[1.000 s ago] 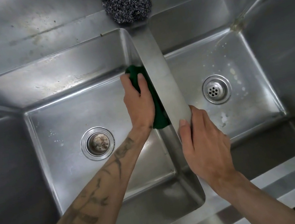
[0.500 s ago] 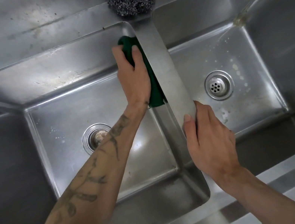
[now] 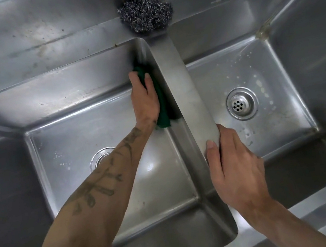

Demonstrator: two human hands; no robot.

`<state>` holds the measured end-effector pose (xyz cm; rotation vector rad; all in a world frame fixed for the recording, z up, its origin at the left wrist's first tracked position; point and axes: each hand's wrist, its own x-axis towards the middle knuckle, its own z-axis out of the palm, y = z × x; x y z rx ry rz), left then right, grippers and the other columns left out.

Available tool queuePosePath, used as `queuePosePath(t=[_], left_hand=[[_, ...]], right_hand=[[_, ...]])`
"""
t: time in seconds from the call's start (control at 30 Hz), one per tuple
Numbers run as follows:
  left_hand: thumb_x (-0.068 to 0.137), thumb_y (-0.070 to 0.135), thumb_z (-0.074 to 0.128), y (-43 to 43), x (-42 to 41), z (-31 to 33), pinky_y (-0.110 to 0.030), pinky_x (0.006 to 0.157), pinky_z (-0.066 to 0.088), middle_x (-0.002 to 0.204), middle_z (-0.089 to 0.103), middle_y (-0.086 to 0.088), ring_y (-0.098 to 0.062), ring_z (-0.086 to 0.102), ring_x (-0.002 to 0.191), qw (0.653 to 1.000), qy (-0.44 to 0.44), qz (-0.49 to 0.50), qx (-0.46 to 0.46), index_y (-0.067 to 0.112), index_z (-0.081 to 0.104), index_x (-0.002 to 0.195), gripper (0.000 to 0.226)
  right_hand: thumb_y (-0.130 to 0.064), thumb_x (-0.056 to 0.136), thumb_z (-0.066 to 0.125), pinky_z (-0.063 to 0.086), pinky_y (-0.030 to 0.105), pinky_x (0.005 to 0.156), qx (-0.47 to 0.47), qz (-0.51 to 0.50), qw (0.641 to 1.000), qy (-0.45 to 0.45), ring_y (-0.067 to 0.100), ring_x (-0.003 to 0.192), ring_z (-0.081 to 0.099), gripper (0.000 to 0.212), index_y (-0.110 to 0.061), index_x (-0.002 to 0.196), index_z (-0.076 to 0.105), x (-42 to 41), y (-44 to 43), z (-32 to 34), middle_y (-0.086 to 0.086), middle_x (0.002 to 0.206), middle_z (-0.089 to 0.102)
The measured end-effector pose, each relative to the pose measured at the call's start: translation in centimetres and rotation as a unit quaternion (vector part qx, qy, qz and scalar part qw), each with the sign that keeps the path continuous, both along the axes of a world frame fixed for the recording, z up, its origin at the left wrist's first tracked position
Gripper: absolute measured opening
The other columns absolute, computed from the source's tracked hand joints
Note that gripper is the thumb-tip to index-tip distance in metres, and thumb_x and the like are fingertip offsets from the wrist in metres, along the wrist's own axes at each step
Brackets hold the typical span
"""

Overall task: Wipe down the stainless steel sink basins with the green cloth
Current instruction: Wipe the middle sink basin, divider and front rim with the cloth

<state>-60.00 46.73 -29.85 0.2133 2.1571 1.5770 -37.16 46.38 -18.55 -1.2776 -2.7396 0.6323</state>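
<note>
The left hand (image 3: 145,100) lies with its fingers fairly straight and its palm turned toward the wall between the two basins, pressing a dark green folded cloth (image 3: 162,110) against that wall. The cloth shows between thumb and forefinger at the top and hangs out below the heel of the hand. The right hand (image 3: 234,165) is curled over the flat stainless steel divider (image 3: 180,81) nearer the person, thumb on the top face and fingers hooked down the side toward the right basin (image 3: 275,73). It acts as a brace and holds nothing else.

The cloth sits inside the left basin (image 3: 68,135), on the divider's left face, high on the wall and close to the back corner. Its long axis runs along the wall, near to far, in line with the forearm. Only the left hand is on it; the right hand is across the divider's rim and well back from it.

As I judge it, the next stroke has to follow that wall. The corner just beyond the fingertips leaves little room forward, so the travel is either round onto the back wall or back toward the person.

The left basin's round drain (image 3: 102,158) is partly hidden under the forearm. The right basin's perforated strainer (image 3: 242,103) has pale droplets around it, so that basin looks unwiped. A grey steel-wool scourer (image 3: 145,10) rests on the back ledge at the divider's far end.
</note>
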Motion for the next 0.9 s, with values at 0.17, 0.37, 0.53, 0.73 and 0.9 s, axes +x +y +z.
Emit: queuePosePath(t=[0.17,0.37,0.53,0.73,0.9], left_hand=[[0.114,0.023,0.037,0.9,-0.2,-1.7,-0.054,0.088,0.053,0.104,0.064,-0.018,-0.032,0.061,0.093,0.996,-0.044,0.019,-0.075,0.013,0.038,0.109,0.012],[0.116,0.026,0.038,0.0,1.3,3.9,-0.018,0.059,0.042,0.083,0.053,0.004,0.002,0.049,0.064,0.999,0.002,0.031,0.031,0.015,0.039,0.108,0.014],[0.116,0.025,0.036,0.6,1.1,3.3,-0.028,0.063,0.040,0.085,0.056,0.001,-0.012,0.053,0.071,0.999,-0.033,0.035,0.007,0.015,0.036,0.110,0.012],[0.115,0.025,0.039,-0.5,2.5,6.0,-0.017,0.057,0.039,0.079,0.050,0.006,0.000,0.048,0.061,0.998,0.011,0.036,0.043,0.016,0.039,0.106,0.013],[0.116,0.025,0.037,-0.5,2.8,6.7,-0.026,0.058,0.040,0.077,0.049,0.004,-0.007,0.046,0.062,0.998,0.004,0.031,0.045,0.017,0.038,0.107,0.012]], right_hand=[[-0.043,0.108,0.026,0.043,0.024,0.066,-0.009,0.002,1.000,0.003,0.012,0.086,0.065,0.047,-0.015,0.130,0.055,-0.1,0.1,0.1,-0.005,0.109,0.063],[-0.040,0.109,0.030,0.061,0.036,0.064,-0.022,0.006,1.000,0.011,0.018,0.089,0.070,0.044,-0.011,0.132,0.055,-0.1,0.1,0.1,0.000,0.110,0.064],[-0.041,0.108,0.030,0.061,0.040,0.066,-0.012,0.001,1.000,0.013,0.020,0.093,0.069,0.045,-0.012,0.134,0.054,-0.1,0.1,0.1,0.000,0.114,0.064],[-0.039,0.109,0.032,0.060,0.041,0.064,-0.008,0.004,1.000,0.015,0.020,0.091,0.069,0.044,-0.011,0.133,0.054,0.0,0.1,-0.2,0.001,0.114,0.064],[-0.041,0.109,0.031,0.061,0.041,0.064,-0.017,0.009,1.000,0.021,0.018,0.089,0.068,0.043,-0.013,0.133,0.053,0.0,0.1,-0.1,0.000,0.113,0.063]])
